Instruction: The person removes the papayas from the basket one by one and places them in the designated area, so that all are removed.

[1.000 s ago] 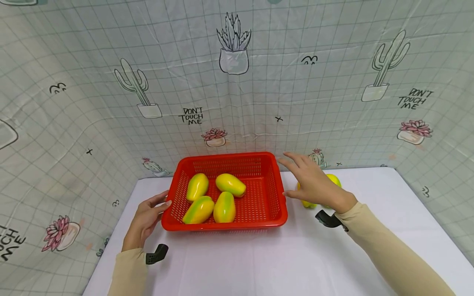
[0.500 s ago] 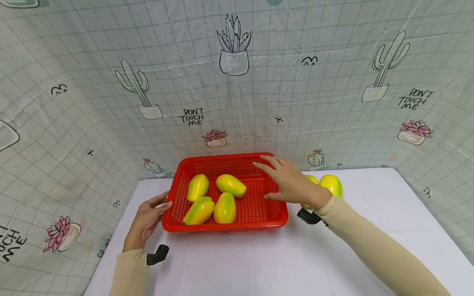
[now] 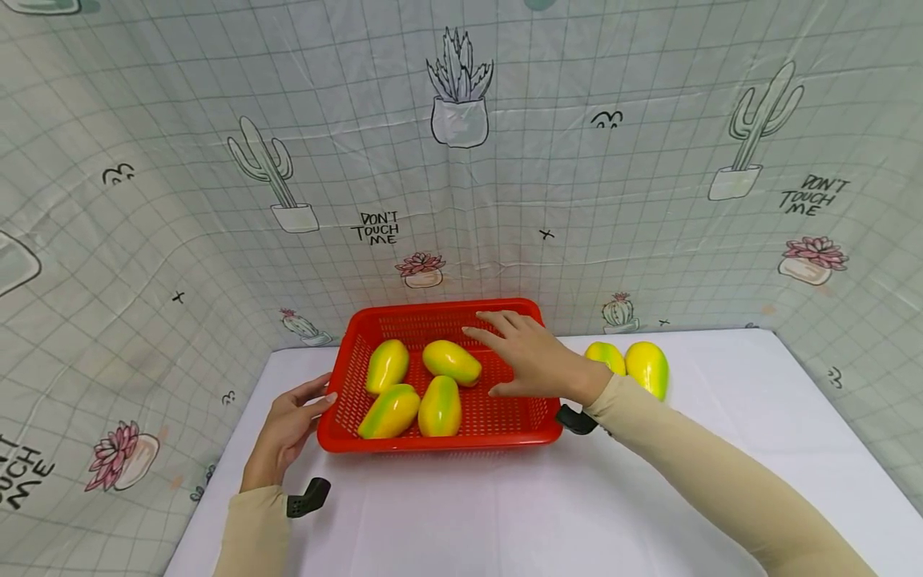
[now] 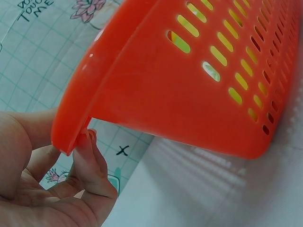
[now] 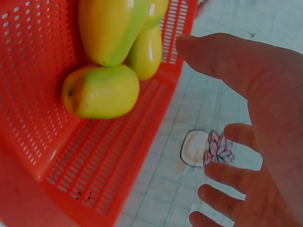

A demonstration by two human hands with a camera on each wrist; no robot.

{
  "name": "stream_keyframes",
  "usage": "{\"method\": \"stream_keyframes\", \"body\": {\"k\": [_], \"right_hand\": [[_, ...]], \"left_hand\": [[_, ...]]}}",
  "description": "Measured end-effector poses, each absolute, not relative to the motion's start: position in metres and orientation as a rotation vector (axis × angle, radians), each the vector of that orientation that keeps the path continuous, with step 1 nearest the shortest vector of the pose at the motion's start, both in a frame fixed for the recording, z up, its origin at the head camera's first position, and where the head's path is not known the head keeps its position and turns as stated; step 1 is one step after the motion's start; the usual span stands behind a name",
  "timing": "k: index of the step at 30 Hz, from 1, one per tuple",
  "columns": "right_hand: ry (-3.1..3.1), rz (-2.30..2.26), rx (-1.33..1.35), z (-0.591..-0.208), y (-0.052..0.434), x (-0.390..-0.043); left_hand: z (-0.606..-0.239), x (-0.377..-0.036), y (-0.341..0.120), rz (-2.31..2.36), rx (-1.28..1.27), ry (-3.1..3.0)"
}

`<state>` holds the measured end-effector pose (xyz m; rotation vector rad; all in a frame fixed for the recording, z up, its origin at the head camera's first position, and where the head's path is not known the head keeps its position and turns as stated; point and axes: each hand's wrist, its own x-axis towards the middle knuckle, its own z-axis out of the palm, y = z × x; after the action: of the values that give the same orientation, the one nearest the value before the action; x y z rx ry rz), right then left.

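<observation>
Red basket w/ mangoes on white table, cactus-print backdrop.

Four mangoes lie in a basket at the back of a table, against a curtain; two more mangoes lie on the table just right of the basket.
</observation>
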<state>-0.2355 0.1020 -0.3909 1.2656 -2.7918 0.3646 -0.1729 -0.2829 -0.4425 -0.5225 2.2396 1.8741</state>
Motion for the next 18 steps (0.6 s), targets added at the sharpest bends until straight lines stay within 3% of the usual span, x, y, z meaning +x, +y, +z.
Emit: {"method": "stream_keyframes", "body": {"k": [18], "right_hand": [[-2.84,0.226,1.423,-0.399,0.071,-0.24]], "left_hand": [[-0.441,-0.172,-0.282,1.888,-0.513,2.239]]}}
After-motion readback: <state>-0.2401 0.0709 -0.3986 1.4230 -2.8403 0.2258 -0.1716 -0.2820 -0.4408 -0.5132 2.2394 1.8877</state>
